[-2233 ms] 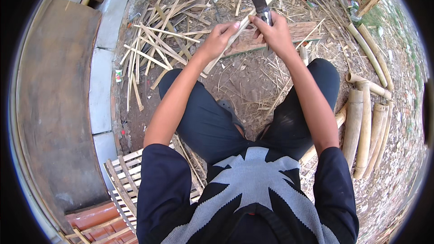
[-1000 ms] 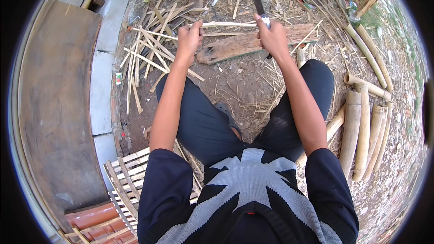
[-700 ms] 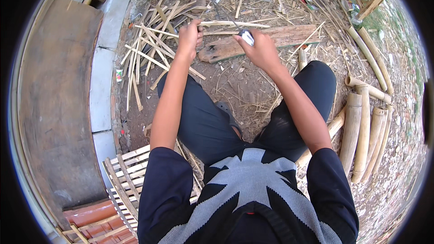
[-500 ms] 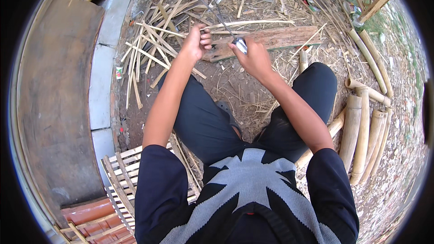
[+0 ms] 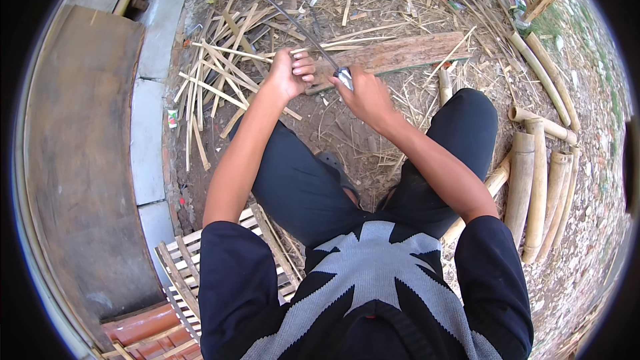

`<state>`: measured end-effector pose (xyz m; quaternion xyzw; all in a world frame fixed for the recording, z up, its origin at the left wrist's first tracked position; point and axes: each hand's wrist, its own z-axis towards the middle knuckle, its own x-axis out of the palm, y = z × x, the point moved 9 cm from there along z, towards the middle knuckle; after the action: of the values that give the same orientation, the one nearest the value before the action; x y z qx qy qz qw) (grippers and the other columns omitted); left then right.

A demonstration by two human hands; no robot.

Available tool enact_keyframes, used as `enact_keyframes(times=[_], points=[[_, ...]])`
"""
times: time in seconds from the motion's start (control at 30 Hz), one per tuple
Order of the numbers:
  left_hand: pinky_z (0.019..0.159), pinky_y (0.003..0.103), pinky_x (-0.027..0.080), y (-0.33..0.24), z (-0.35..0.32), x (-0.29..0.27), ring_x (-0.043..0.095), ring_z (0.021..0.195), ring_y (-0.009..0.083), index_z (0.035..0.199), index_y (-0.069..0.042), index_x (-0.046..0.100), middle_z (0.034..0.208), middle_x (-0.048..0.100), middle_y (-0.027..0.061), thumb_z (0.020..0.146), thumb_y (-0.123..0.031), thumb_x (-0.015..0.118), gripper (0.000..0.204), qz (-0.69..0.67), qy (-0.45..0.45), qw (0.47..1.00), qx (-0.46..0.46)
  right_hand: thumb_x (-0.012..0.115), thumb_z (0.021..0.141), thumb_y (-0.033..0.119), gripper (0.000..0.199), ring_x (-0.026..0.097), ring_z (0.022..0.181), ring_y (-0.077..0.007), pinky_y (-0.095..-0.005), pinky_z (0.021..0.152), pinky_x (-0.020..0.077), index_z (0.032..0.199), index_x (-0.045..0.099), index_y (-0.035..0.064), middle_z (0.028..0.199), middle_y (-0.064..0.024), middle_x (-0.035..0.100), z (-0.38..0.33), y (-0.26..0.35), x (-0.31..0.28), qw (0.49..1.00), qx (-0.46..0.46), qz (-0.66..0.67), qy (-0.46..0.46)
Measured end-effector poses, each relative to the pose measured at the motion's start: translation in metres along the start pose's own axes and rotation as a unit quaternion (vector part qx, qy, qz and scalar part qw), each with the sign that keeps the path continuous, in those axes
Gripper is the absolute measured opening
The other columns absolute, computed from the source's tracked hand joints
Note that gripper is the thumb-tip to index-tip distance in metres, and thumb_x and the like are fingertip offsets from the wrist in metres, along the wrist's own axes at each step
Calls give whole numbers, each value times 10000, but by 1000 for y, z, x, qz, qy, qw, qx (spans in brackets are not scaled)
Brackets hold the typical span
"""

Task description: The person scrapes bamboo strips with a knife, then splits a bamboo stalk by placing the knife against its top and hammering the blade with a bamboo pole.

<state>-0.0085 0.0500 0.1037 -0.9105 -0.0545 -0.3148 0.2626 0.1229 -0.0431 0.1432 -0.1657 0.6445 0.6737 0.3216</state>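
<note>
My right hand (image 5: 368,98) is closed around the handle of a long, thin-bladed knife (image 5: 301,29). A shiny silver collar shows at my fingers, and the dark blade slants away to the upper left. Just left of it my left hand (image 5: 291,73) is raised with its fingers curled into a fist. Pale bamboo strips (image 5: 347,45) show close behind the fist, and whether one is inside it I cannot make out. Beyond both hands a flat, worn wooden plank (image 5: 400,55) lies on the ground.
A loose pile of bamboo strips (image 5: 217,70) lies to the left. Cut bamboo poles (image 5: 520,180) are stacked at the right. A slatted bamboo rack (image 5: 190,263) stands at the lower left, beside a brown board (image 5: 83,160). My knees flank the work spot.
The view has shifted slightly. My left fist has turned a little and sits slightly lower. My right hand with the knife has moved a little left and down, its tip now visible.
</note>
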Motion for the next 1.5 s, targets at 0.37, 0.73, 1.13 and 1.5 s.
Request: enact_keyframes(times=[0.37,0.73,1.13,1.5], points=[[475,282,236,-8,15,-3,242,414,79,617,-189,345,508,249,-76,936,-258,315,329,1,5,1000,9,608,941,368,425,675,769,-460,-536,686,541,944,609,-57,789,-282,674,30,-80,19,993,93,-70,10],[492,275,253,-3,6,10,253,429,71,641,-183,354,525,253,-81,951,-275,308,326,26,-11,999,15,591,940,409,473,675,816,-475,-525,739,548,937,658,-60,828,-305,675,31,-121,10,981,188,-41,-19],[504,247,251,13,-7,-24,236,457,44,675,-194,348,554,273,-108,1007,-305,381,351,319,-45,947,6,538,947,516,545,681,844,-451,-543,746,542,1013,625,-18,876,-278,689,6,-102,15,986,98,-119,63],[494,280,255,20,-30,-40,271,479,61,671,-188,362,569,299,-100,964,-360,391,341,454,-64,888,25,530,960,523,569,689,806,-425,-499,690,556,970,616,-39,828,-266,688,-17,-119,13,973,118,-196,19]])
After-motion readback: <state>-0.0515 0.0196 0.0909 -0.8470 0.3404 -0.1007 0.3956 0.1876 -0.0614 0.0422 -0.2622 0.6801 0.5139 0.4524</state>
